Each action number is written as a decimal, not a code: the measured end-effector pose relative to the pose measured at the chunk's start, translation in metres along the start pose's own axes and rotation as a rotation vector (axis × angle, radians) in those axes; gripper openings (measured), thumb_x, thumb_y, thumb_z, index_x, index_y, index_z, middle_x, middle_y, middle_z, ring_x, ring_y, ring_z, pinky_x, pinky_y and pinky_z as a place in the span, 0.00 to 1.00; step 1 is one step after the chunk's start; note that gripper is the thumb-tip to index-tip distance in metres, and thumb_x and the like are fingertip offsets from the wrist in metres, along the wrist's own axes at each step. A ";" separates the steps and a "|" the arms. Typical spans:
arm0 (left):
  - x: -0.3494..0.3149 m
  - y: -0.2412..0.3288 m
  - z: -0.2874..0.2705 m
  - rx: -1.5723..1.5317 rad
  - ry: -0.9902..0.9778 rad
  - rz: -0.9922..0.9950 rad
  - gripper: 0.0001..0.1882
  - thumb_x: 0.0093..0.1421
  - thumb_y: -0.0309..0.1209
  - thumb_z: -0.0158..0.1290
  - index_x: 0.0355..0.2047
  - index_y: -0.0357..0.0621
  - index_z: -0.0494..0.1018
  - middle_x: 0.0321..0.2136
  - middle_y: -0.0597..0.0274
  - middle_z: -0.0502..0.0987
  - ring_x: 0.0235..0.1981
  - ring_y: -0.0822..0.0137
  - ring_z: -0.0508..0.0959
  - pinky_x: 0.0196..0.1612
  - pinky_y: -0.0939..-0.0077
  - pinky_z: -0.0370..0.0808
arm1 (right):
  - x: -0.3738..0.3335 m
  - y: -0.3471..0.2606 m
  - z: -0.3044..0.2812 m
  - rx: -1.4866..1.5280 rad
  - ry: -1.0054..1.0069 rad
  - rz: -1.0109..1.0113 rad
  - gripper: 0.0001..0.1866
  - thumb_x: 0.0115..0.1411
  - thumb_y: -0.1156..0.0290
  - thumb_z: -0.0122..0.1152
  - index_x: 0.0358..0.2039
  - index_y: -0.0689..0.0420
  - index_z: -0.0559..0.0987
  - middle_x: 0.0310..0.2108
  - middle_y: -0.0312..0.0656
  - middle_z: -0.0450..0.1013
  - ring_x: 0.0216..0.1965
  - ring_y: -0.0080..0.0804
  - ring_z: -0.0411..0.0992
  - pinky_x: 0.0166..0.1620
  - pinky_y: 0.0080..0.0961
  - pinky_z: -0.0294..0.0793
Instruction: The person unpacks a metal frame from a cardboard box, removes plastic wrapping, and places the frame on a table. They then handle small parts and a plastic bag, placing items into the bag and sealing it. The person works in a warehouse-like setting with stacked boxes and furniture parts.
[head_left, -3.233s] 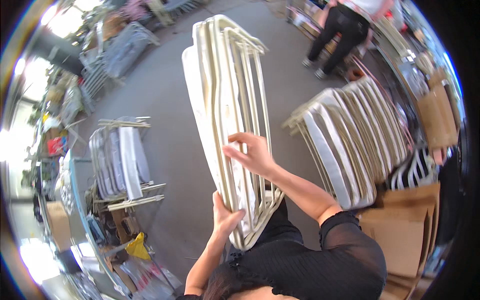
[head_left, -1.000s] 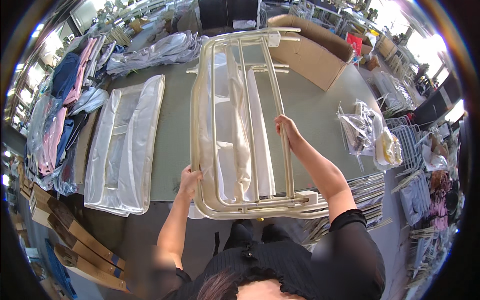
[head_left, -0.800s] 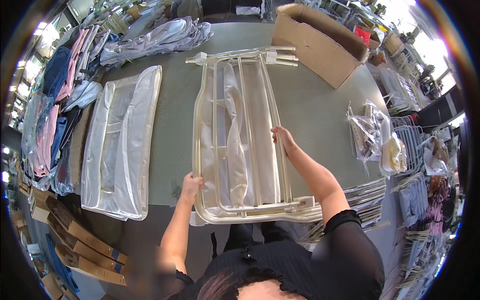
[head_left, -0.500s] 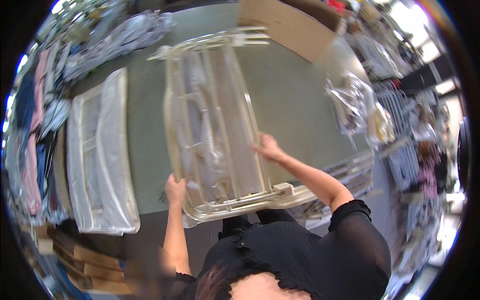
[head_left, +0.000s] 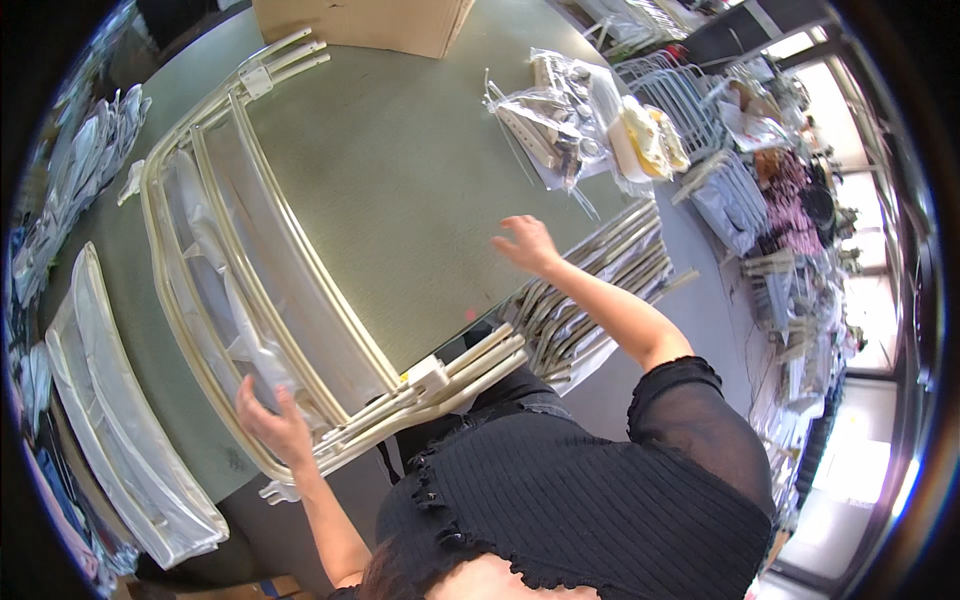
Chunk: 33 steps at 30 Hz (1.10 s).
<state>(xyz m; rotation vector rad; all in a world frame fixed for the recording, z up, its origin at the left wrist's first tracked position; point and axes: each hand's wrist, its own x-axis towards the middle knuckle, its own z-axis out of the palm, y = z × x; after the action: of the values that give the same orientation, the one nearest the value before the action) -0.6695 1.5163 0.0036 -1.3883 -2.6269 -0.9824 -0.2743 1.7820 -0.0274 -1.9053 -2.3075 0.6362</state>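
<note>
A folded frame of cream metal tubes with pale translucent fabric in it lies on the green-grey table. Its near end, with a plastic joint, sticks out past the table edge towards my body. My left hand is over the frame's near left corner, fingers apart; whether it touches the tubes I cannot tell. Over the table, right of the frame, my right hand is open and holds nothing. Beyond it lie clear plastic bags of small parts.
A similar panel in clear plastic lies at the left. An open-flapped cardboard box stands at the far edge. Several stacked tube frames are beside the table at the right. More bagged goods line the far left.
My right hand has let go of the frame and moved away from it. My left hand's fingers have opened. The view has turned right, so the table's things appear further left.
</note>
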 end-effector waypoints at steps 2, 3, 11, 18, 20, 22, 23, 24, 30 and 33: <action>-0.013 0.052 0.010 -0.086 -0.026 -0.002 0.24 0.59 0.33 0.51 0.54 0.38 0.63 0.53 0.51 0.65 0.57 0.53 0.61 0.60 0.58 0.55 | 0.025 0.043 -0.012 -0.019 -0.014 -0.016 0.24 0.53 0.55 0.60 0.46 0.56 0.74 0.47 0.51 0.68 0.52 0.49 0.64 0.55 0.39 0.63; -0.022 0.078 0.012 -0.102 -0.016 -0.030 0.23 0.59 0.33 0.50 0.54 0.37 0.63 0.53 0.51 0.64 0.57 0.54 0.61 0.60 0.59 0.55 | 0.035 0.045 -0.021 -0.005 0.016 -0.026 0.24 0.53 0.55 0.60 0.45 0.57 0.74 0.46 0.51 0.69 0.51 0.49 0.64 0.55 0.39 0.63; -0.187 0.131 0.038 -1.026 0.547 -1.749 0.32 0.58 0.56 0.50 0.51 0.43 0.64 0.42 0.59 0.69 0.46 0.65 0.67 0.49 0.73 0.65 | 0.036 0.077 -0.040 0.429 -0.402 -0.349 0.12 0.53 0.69 0.60 0.38 0.59 0.76 0.35 0.45 0.73 0.39 0.40 0.72 0.44 0.33 0.71; -0.179 0.161 0.119 -1.623 0.591 -1.328 0.45 0.51 0.73 0.35 0.58 0.55 0.61 0.55 0.64 0.67 0.54 0.59 0.67 0.54 0.61 0.67 | 0.125 -0.013 -0.076 0.194 -0.351 -0.894 0.13 0.54 0.66 0.60 0.38 0.58 0.78 0.40 0.46 0.73 0.45 0.45 0.70 0.50 0.37 0.68; -0.170 0.161 0.116 -1.579 0.607 -1.243 0.44 0.53 0.71 0.34 0.59 0.53 0.60 0.55 0.63 0.66 0.53 0.58 0.68 0.54 0.60 0.68 | 0.162 -0.039 -0.100 0.219 -0.272 -0.840 0.12 0.54 0.67 0.59 0.38 0.58 0.77 0.41 0.47 0.73 0.46 0.45 0.69 0.50 0.37 0.68; -0.170 0.155 0.107 -1.509 0.648 -1.258 0.44 0.54 0.71 0.34 0.59 0.53 0.59 0.55 0.61 0.66 0.53 0.59 0.68 0.53 0.60 0.69 | 0.208 -0.059 -0.122 0.065 -0.098 -0.994 0.12 0.53 0.69 0.60 0.38 0.58 0.77 0.42 0.48 0.72 0.47 0.46 0.68 0.51 0.37 0.67; -0.174 0.150 0.102 -1.477 0.676 -1.274 0.44 0.54 0.71 0.34 0.60 0.53 0.59 0.56 0.61 0.65 0.53 0.59 0.69 0.53 0.60 0.69 | 0.227 -0.073 -0.137 0.013 -0.009 -1.041 0.13 0.53 0.68 0.60 0.38 0.58 0.77 0.42 0.48 0.71 0.47 0.46 0.67 0.51 0.37 0.66; -0.178 0.145 0.094 -1.447 0.691 -1.290 0.43 0.55 0.71 0.34 0.60 0.53 0.58 0.56 0.60 0.65 0.53 0.59 0.69 0.53 0.60 0.70 | 0.248 -0.083 -0.153 -0.042 0.084 -1.081 0.13 0.52 0.68 0.60 0.38 0.58 0.76 0.42 0.48 0.71 0.47 0.46 0.67 0.52 0.37 0.66; -0.202 0.095 0.048 -1.323 0.673 -1.208 0.42 0.55 0.70 0.34 0.59 0.54 0.60 0.52 0.61 0.69 0.51 0.58 0.71 0.51 0.59 0.72 | 0.395 -0.128 -0.235 -0.443 0.672 -0.925 0.32 0.54 0.50 0.57 0.55 0.56 0.67 0.55 0.49 0.64 0.58 0.43 0.59 0.58 0.44 0.58; -0.215 0.074 0.027 -1.352 0.576 -1.447 0.41 0.55 0.70 0.33 0.60 0.58 0.60 0.57 0.65 0.65 0.55 0.61 0.67 0.57 0.60 0.66 | 0.415 -0.131 -0.244 -0.380 0.126 -0.537 0.39 0.54 0.42 0.52 0.60 0.56 0.63 0.60 0.48 0.60 0.62 0.44 0.57 0.62 0.42 0.53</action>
<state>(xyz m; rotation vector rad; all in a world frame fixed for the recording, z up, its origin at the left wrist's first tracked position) -0.4767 1.4010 -0.0416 1.2985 -1.9350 -2.7631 -0.4092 2.2239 0.1614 -1.2680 -2.8218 0.0195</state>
